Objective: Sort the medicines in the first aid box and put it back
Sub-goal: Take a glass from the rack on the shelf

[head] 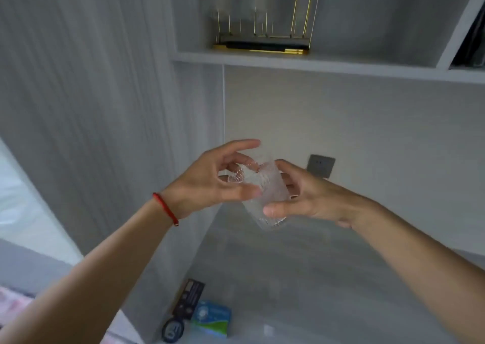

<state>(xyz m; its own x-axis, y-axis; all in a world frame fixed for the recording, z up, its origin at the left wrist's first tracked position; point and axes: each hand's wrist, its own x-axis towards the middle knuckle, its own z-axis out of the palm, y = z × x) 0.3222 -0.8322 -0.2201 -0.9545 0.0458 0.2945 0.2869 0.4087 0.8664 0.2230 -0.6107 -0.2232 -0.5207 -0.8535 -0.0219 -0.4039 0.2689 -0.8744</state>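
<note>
A clear ribbed glass tumbler [265,194] is held in the air in front of the wall, tilted with its mouth toward the left. My right hand [309,194] grips its side, thumb in front. My left hand [210,183], with a red string on the wrist, touches the rim with fingers partly spread. Down on the desk lie a blue-and-green medicine box [212,317], a dark flat package [189,301] and a round dark tin [172,330]. No first aid box is in view.
A grey shelf [315,64] runs above, carrying a gold-framed clear rack [262,42]. A grey wall socket [320,165] sits behind my right hand. A grey cabinet panel [105,107] stands at left, and the grey desk surface [288,278] lies below.
</note>
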